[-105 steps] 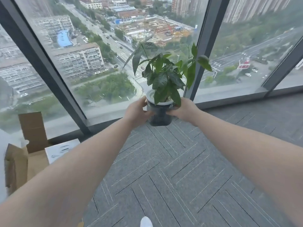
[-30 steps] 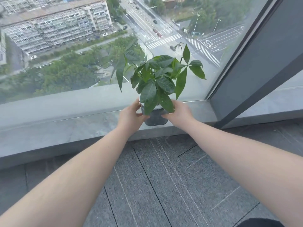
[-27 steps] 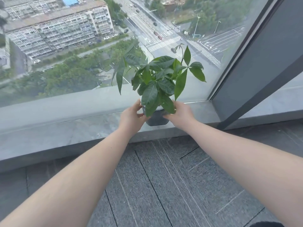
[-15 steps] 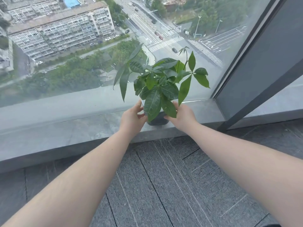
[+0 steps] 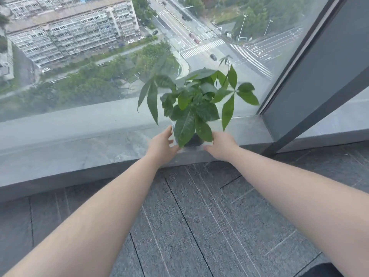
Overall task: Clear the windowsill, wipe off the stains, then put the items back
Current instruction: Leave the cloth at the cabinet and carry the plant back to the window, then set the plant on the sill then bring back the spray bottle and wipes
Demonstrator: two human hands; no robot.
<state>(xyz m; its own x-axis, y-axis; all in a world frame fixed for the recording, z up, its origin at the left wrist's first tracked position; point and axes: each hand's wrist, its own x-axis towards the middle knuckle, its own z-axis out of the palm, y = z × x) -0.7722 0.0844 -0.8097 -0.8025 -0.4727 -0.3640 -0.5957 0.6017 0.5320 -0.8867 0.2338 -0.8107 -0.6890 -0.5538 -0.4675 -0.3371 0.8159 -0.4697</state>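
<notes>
On grey windowsill (image 5: pixel 83 148), near right corner, potted plant (image 5: pixel 194 108) set down. Left hand (image 5: pixel 162 145) and right hand (image 5: pixel 221 145) spread loose beside dark pot (image 5: pixel 192 141), nothing gripped. Hands best drawn back low, leaves left unbrushed, pot kept off edge.

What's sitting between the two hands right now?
In the head view, the potted plant stands on the windowsill between left hand and right hand.

Soft, even daylight through the window glass (image 5: pixel 83 62); no hard shadows. Hazy, washed-out glare low on the pane. Slight motion blur on the plant leaves (image 5: pixel 191 108). Wide-angle bending toward the edges.
</notes>
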